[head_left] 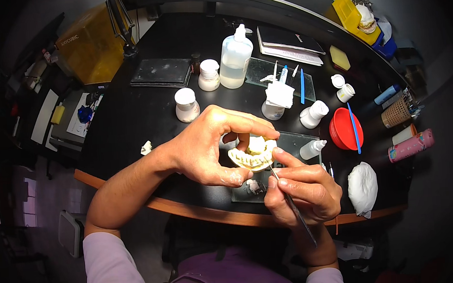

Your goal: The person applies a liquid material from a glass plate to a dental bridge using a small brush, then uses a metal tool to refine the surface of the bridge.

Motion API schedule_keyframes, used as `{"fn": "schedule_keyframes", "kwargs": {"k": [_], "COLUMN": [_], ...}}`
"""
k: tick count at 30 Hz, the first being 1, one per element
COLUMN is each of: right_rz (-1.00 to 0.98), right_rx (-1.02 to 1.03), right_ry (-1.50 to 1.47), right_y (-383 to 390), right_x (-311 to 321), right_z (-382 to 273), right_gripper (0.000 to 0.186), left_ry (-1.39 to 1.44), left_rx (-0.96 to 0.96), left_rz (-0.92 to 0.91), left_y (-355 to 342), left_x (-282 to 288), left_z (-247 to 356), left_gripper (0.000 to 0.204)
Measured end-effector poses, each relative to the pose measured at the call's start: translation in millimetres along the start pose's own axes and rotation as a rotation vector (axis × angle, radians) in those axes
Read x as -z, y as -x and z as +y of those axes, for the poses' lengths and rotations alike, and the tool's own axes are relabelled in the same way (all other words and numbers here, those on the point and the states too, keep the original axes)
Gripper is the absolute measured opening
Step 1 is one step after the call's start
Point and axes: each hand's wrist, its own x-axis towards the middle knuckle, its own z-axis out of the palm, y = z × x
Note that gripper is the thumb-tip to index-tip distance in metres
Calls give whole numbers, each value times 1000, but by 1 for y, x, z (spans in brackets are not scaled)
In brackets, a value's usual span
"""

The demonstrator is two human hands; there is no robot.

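Note:
A pale yellow dental cast (249, 162) with a row of teeth is held over the desk, gripped between the thumb and fingers of my left hand (203, 146). In a pen-like hold, my right hand (311, 191) closes around a thin metal dental carver (296, 210). The carver's upper tip reaches the cast's near right edge; whether it touches cannot be made out. White residue marks my left thumb. Beneath both hands lies a dark glass slab (299, 138), with a small whitish crumbly lump (254, 186) on it.
Beyond my hands stand white-capped jars (186, 105), a large clear bottle (236, 59) and a bottle topped with white tissue (279, 96). On the right are a small dropper bottle (312, 149), a red bowl (341, 129) with a blue-handled tool (353, 127), and a white cloth wad (362, 189).

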Motion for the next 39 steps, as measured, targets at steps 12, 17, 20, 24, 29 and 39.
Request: {"fn": "schedule_keyframes", "kwargs": {"k": [12, 17, 20, 24, 29, 39], "right_rz": [-5, -38, -38, -19, -20, -15], "right_rx": [-60, -87, -88, -64, -63, -69], "right_ry": [-13, -14, -13, -11, 0, -11], "right_y": [-1, 0, 0, -2, -3, -1], "right_x": [-3, 0, 0, -2, -1, -2], "right_z": [-3, -4, -3, -2, -2, -1], "right_gripper": [27, 27, 27, 28, 27, 26], "left_ry": [-13, -25, -10, -13, -28, 19], "left_rx": [6, -18, -32, 6, -32, 46], "left_rz": [-6, -1, 10, 22, 14, 31], "left_y": [2, 0, -1, 1, 0, 1], "left_x": [0, -1, -2, 0, -2, -2], "left_z": [-1, -3, -3, 1, -1, 2], "left_gripper": [66, 67, 67, 67, 67, 68]}}
